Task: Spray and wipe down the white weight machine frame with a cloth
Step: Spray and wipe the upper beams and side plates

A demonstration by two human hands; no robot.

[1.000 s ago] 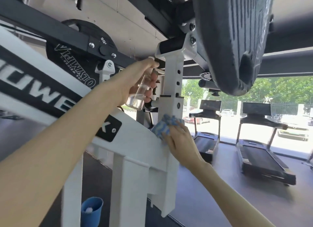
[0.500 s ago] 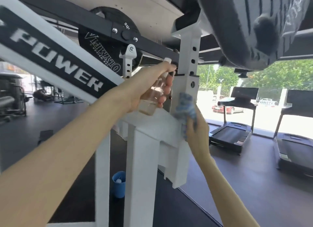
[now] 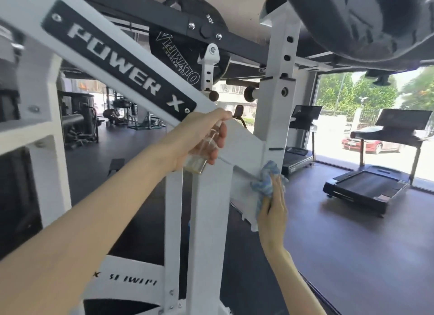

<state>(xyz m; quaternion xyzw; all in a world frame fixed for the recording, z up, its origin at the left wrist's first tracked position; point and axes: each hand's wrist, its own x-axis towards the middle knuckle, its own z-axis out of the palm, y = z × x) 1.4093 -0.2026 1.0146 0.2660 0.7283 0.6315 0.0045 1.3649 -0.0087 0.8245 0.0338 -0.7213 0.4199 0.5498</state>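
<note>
- The left hand (image 3: 199, 138) is wrapped tight round a small clear bottle (image 3: 199, 160), forefinger up on its top. A little liquid sits in the bottom.
- The bottle hangs just in front of the white frame (image 3: 209, 220), right where the slanted beam meets the uprights.
- The right hand (image 3: 273, 204) lies flat, fingers straight and pointing up, and presses the blue cloth (image 3: 265, 176) against the frame's right edge.
- That spot is on the white plate just below the holed post (image 3: 279, 56).
- The cloth bunches up above the fingertips, and a strip of it trails down under the palm.
- A black label (image 3: 117, 65) reading POWER X runs along the slanted beam, up and left of the left hand.
- Behind the beam, near the top, a black weight plate (image 3: 178, 49) sits at a black bar.
- A dark pad (image 3: 364, 21) looms overhead at the top right.
- Off to the right, a treadmill (image 3: 366, 187) stands on the dark floor (image 3: 340, 244) by a big window (image 3: 352, 98), well apart from the frame.
- Through the glass there are green trees and a red car (image 3: 371, 145).
</note>
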